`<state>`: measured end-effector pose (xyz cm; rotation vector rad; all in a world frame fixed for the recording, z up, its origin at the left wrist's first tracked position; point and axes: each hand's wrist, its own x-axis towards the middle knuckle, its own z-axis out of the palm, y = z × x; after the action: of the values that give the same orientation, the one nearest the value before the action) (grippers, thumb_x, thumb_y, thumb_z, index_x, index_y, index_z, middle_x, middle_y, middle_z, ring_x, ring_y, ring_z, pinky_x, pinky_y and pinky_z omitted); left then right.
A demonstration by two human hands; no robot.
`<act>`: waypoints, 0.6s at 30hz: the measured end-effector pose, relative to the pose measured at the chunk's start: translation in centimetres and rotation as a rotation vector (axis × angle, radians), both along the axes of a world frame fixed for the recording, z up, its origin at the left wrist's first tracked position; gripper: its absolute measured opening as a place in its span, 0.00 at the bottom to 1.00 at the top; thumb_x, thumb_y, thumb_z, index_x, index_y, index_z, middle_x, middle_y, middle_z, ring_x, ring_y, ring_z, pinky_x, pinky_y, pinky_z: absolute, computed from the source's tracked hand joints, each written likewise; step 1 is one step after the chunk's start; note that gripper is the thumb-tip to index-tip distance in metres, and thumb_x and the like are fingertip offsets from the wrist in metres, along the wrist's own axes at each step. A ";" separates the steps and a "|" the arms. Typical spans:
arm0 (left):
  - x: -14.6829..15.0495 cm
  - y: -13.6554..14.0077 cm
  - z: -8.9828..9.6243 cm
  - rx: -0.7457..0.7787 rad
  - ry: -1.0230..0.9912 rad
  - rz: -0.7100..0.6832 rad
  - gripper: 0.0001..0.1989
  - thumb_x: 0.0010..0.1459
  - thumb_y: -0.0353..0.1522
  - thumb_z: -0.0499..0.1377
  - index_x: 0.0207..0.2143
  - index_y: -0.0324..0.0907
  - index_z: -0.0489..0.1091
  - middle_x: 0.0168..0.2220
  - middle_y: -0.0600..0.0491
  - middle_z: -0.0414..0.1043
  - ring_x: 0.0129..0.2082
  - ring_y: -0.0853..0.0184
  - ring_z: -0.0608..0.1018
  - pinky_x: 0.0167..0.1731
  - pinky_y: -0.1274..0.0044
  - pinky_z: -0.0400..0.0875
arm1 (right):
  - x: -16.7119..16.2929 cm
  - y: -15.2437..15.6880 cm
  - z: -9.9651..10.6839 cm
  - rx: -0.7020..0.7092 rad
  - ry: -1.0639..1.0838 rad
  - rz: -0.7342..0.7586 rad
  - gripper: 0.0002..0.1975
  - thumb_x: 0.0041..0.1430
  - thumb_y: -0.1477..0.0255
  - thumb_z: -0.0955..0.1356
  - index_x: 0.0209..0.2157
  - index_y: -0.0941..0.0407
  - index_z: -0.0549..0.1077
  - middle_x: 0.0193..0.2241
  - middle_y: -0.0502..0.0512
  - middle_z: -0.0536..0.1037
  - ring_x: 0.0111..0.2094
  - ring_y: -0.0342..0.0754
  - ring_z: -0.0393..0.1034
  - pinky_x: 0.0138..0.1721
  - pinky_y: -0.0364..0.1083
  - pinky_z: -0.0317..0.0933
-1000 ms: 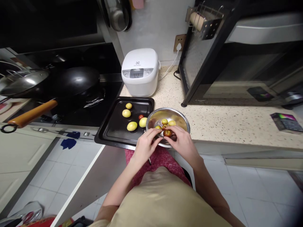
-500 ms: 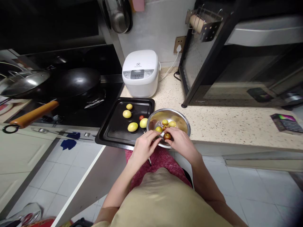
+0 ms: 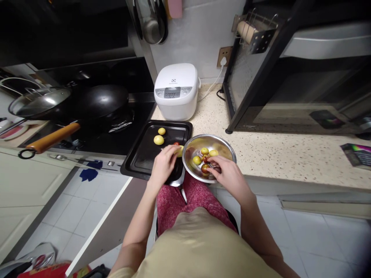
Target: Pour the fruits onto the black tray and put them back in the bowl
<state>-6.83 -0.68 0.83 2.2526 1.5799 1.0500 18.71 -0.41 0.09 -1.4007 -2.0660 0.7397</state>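
Note:
My left hand (image 3: 164,164) is over the black baking tray (image 3: 145,158), its fingertips closed at a small yellow, potato-like piece (image 3: 180,151). The fingers hide part of their grip. Beside it a little red piece (image 3: 176,143) peeks out, and two yellow pieces (image 3: 159,139) lie farther back on the tray. Reaching into the steel bowl (image 3: 189,168) from the right, my right hand (image 3: 228,173) has its thumb and fingers apart next to a dark reddish-brown round piece (image 3: 205,168). Several yellow pieces (image 3: 197,160) and another reddish one (image 3: 205,158) sit inside the bowl.
A white rice cooker (image 3: 176,92) stands behind the tray. On the left, a wok (image 3: 101,100) with a wooden handle (image 3: 53,138) sits on the stove. A black-framed oven (image 3: 304,112) and a small dark box (image 3: 356,154) are to the right.
My left hand has moved left from the bowl to the tray. My right hand has drawn slightly right, away from the reddish-brown piece, and its fingers have parted. The view has shifted slightly.

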 end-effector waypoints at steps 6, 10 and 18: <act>-3.6 4.8 -0.4 -0.140 0.194 -0.046 0.14 0.68 0.25 0.55 0.51 0.43 0.76 0.55 0.47 0.78 0.55 0.60 0.80 0.57 0.67 0.75 | 0.9 -0.2 0.0 0.128 0.094 -0.067 0.04 0.63 0.72 0.69 0.40 0.53 0.76 0.39 0.55 0.83 0.40 0.55 0.79 0.43 0.53 0.72; -4.0 6.9 -0.4 -0.227 0.310 -0.183 0.18 0.63 0.21 0.57 0.52 0.42 0.77 0.55 0.47 0.78 0.55 0.59 0.80 0.58 0.67 0.74 | 1.4 -0.5 -0.2 0.202 0.157 -0.129 0.05 0.65 0.68 0.68 0.39 0.53 0.77 0.38 0.56 0.83 0.38 0.54 0.79 0.42 0.53 0.73; -3.6 8.4 -0.8 -0.294 0.383 -0.166 0.21 0.58 0.18 0.58 0.52 0.38 0.76 0.49 0.44 0.78 0.48 0.58 0.81 0.52 0.69 0.75 | 2.1 -0.5 -0.3 0.224 0.197 -0.170 0.06 0.65 0.67 0.68 0.39 0.54 0.78 0.38 0.56 0.83 0.36 0.52 0.79 0.41 0.51 0.73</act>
<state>-10.45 7.75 -0.01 2.4157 1.5204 0.3292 20.81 -0.93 -0.23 -1.3024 -1.7923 0.5339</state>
